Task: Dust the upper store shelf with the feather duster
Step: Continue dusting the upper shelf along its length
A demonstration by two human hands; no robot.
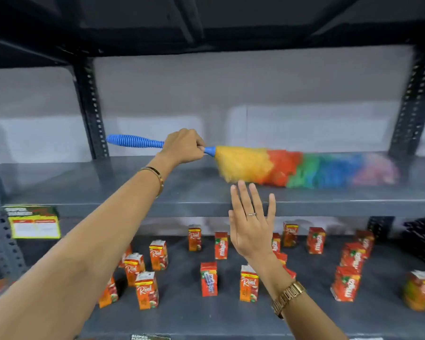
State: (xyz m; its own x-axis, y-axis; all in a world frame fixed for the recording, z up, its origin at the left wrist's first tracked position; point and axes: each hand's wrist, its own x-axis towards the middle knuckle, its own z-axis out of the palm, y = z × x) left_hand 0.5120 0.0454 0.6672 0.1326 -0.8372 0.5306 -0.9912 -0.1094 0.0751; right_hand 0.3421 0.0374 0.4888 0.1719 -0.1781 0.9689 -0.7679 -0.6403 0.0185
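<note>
Nearest to you, your right hand (252, 225) is hanging in front of the upper shelf's front edge, fingers spread and straight, palm facing away from you, gripping nothing. A ring is showing on one finger, and a gold watch (288, 298) is sitting on that wrist.

Below and behind it, the lower shelf (182, 312) is carrying many small red and orange juice cartons (146, 290) — standing upright, scattered apart from each other in loose rows. A yellow-edged price tag (34, 223) is hanging at the left end of the upper shelf's front lip.

Your left arm is reaching up and across from the lower left, a thin bangle (155, 174) on the wrist. Your left hand (183, 146) is closing in a fist around the duster (255, 161), gripping its ribbed blue handle close to where the feathers begin, so the long end of the handle is sticking out to the left.

The duster is lying roughly level, its head pointing right — yellow, then red, green, blue and pale purple. The feathers are resting on the grey upper shelf (133, 182), over its right half; the far tip is blurred. Behind it, a pale wall is showing between dark perforated uprights (93, 114).
</note>
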